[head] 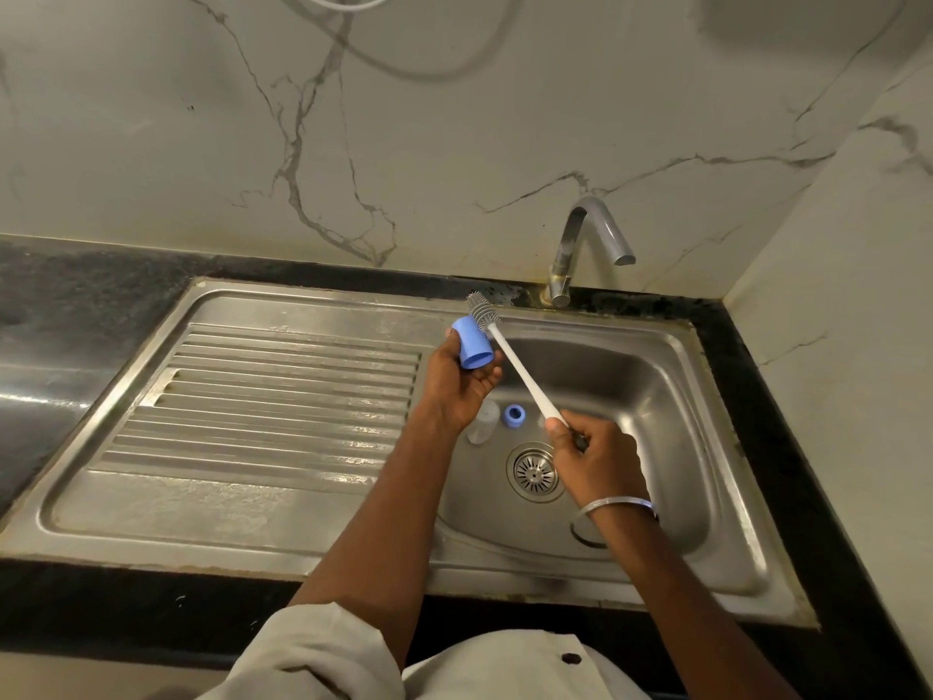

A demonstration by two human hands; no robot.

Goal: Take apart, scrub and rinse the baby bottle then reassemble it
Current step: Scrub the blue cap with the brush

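Note:
My left hand (457,384) holds a blue bottle cap (472,348) over the left edge of the sink basin, its open end tilted toward me. In my right hand (590,459) is the white handle of a bottle brush (520,373); its grey bristle head (481,311) sticks up just behind the cap, outside it. Down in the basin the clear bottle body (482,421) stands beside a blue screw ring (514,415). A small pale part right of the ring is mostly hidden by the brush handle.
The steel sink basin (671,396) has a drain strainer (535,471) near my right hand. A ribbed drainboard (272,401) lies to the left. The tap (585,245) stands at the back, no water running. Black counter (75,305) and marble walls surround the sink.

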